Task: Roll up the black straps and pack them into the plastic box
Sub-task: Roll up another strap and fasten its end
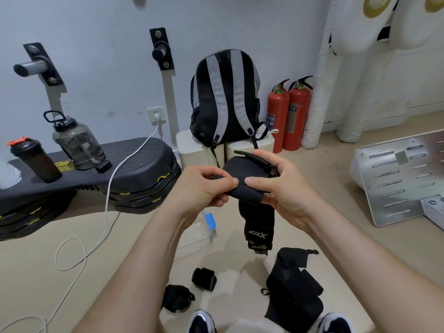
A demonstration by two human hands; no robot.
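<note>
Both hands hold one black strap up in front of me. My left hand pinches its near edge between thumb and fingers, and my right hand grips the other side with the thumb on top. The strap's loose end with white lettering hangs down between my forearms. A clear plastic box with a blue latch lies on the floor below my left wrist. Two rolled black straps lie nearer to me. A heap of unrolled black straps lies to the right.
A grey and black backpack stands on white blocks ahead, with two red fire extinguishers beside it. Stacked black step platforms at left carry two bottles and a white cable. A perforated metal plate lies at right. My shoes show at the bottom.
</note>
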